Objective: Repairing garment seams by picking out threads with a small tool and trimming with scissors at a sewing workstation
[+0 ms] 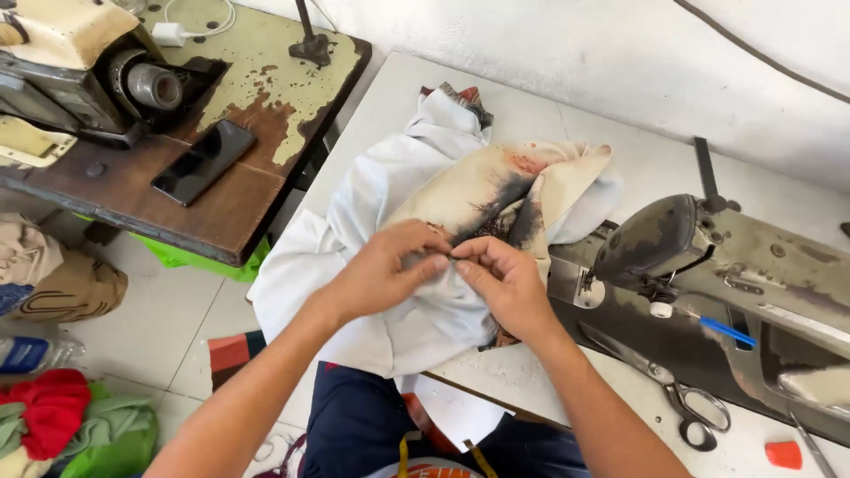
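Note:
A bundle of white and cream cloth (pixel 460 190) with dark and reddish print lies heaped on a pale sewing table (pixel 620 168) and hangs over its near edge. My left hand (pixel 385 270) and my right hand (pixel 500 279) meet in the middle of the bundle, fingertips pinching the same small spot of cloth between them. Both forearms reach in from the bottom of the view.
A worn grey sewing machine (pixel 708 257) stands just right of my hands. Scissors (pixel 673 389), a blue pen (pixel 726 330) and an orange chalk piece (pixel 784 454) lie near it. To the left, a brown table (pixel 257 97) holds another machine (pixel 71 71) and a black phone (pixel 204 162). Clothes lie heaped on the floor (pixel 62 416).

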